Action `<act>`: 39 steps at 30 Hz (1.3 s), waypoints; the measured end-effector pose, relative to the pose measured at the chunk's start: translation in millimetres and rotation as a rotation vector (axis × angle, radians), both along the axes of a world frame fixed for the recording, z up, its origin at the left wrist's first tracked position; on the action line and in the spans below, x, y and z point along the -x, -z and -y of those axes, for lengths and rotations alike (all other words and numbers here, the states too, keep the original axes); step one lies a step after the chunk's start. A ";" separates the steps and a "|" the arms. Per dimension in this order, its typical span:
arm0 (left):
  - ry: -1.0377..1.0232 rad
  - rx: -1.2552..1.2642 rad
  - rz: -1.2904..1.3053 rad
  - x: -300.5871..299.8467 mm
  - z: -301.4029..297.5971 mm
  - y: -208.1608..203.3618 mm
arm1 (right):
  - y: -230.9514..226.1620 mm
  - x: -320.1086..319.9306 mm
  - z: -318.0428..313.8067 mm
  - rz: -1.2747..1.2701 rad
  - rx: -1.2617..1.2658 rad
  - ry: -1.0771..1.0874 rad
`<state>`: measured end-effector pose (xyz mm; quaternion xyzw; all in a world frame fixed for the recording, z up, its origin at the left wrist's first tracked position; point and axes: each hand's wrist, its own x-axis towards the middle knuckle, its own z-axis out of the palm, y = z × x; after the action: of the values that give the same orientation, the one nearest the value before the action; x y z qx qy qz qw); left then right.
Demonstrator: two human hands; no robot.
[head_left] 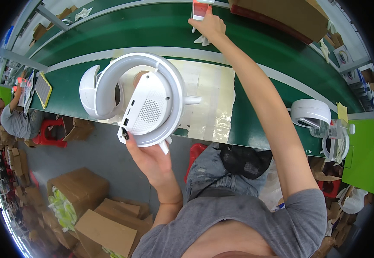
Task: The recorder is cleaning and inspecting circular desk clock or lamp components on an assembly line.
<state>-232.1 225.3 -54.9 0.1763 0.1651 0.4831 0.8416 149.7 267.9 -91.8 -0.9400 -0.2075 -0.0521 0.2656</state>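
Note:
My left hand grips the lower rim of a white ring-shaped lamp with a round speaker base, tilted above the bench edge. Its perforated grille and a row of ports show. Beyond the ring, a second curved white housing stands on the bench, partly covered by it. My right arm stretches far forward over the bench. At the far green surface, my right hand has its fingers around a small red-and-white object, whose kind I cannot make out. A crumpled white scrap lies just below that hand.
A cream sheet covers part of the green bench. Rightward are another white ring lamp and a clear plastic bottle. A big brown carton sits at the far right. Open cartons stand on the floor; a co-worker sits left.

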 end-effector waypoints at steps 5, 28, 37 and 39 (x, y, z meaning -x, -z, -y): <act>-0.056 0.030 -0.337 -9.5 7.2 -12.0 | -19.6 101.3 89.6 0.175 -0.161 -0.444; 0.440 -0.608 -0.093 -17.4 107.5 -4.8 | -1.3 252.2 314.3 -0.211 -0.494 -0.217; 0.694 -0.542 -0.166 -69.1 138.1 43.1 | 20.5 276.0 420.4 -0.465 -0.703 0.223; 0.709 -0.503 -0.289 -79.4 138.4 55.1 | 31.1 279.1 428.1 -0.157 -0.907 0.177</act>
<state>-152.6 86.8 -110.0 0.4864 0.0880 0.1607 0.8543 -129.3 -160.2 -122.8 -0.7441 -0.0621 -0.0887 0.6592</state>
